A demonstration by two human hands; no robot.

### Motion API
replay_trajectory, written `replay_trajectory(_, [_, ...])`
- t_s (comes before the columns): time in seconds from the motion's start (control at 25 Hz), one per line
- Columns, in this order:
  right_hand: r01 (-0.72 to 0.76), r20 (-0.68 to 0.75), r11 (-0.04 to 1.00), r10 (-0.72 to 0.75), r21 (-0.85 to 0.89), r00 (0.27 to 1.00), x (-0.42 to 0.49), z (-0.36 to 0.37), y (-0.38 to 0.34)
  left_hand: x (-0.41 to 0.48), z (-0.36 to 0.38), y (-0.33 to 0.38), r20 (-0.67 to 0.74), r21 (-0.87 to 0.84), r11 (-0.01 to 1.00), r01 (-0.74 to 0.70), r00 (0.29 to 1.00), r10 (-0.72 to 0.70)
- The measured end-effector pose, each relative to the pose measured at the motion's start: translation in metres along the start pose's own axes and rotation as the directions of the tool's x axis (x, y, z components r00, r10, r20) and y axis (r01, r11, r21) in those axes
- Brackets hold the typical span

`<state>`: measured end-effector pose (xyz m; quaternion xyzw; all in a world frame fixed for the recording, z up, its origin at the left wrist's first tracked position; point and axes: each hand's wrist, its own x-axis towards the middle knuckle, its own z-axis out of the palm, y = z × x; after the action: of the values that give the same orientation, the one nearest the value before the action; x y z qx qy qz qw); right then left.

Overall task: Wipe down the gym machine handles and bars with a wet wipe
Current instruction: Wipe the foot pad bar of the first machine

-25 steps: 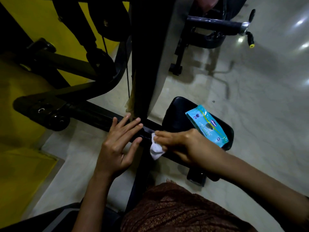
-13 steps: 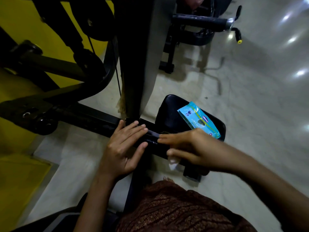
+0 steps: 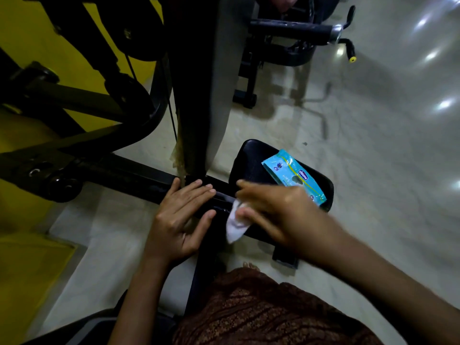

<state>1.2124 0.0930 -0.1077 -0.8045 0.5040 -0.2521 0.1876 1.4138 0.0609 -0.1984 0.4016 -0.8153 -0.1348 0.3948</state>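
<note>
Because the low black frame bar [image 3: 129,174] needs a firm rub, I lay my left hand [image 3: 181,215] flat across it near the joint with the upright post [image 3: 196,95]. Its fingers [image 3: 199,192] are straight and spread wide and hold nothing. I judge it is there to brace me while I lean in over the machine.

Just to the right, the wet wipe [image 3: 235,226] lies against the same bar. One crumpled white corner hangs off the near edge. My right hand [image 3: 276,212] holds it there, the fingers laid over it and the thumb pinching it from below. The hand is blurred, so I cannot tell the grip more finely. The wipe sits close beside my left hand, which suits short strokes along this stretch of bar.

Further right, the blue wipes pack [image 3: 293,178] rests on the black seat pad [image 3: 251,158], touching it and partly hidden behind my right hand. It is within easy reach for a fresh wipe. Its oval logo looks like "chicco", and the smaller print is too small to read.
</note>
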Motion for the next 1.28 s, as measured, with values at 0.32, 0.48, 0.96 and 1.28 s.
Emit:
replay_trajectory(0.32, [0.268,0.307,0.88,-0.15,-0.391,0.94,-0.043,-0.04,-0.001,0.0,-0.001,0.001,-0.005,0.005,1.0,-0.002,1.0,0.002])
replay_trajectory(0.48, [0.255,0.107,0.895,-0.232,-0.366,0.967,-0.009,-0.008,-0.018,0.001,-0.002,0.0,-0.002,-0.029,1.0,-0.003,1.0,0.003])
replay_trajectory(0.96, [0.423,0.18,0.717,-0.394,-0.554,0.902,-0.026,0.016,-0.014,-0.004,-0.007,-0.01,-0.02,0.009,1.0,0.029,0.999,-0.029])
replay_trajectory(1.28, [0.349,0.208,0.848,-0.287,-0.399,0.935,-0.063,0.015,0.023,-0.004,-0.007,-0.011,-0.029,-0.027,0.998,0.053,0.998,-0.054])
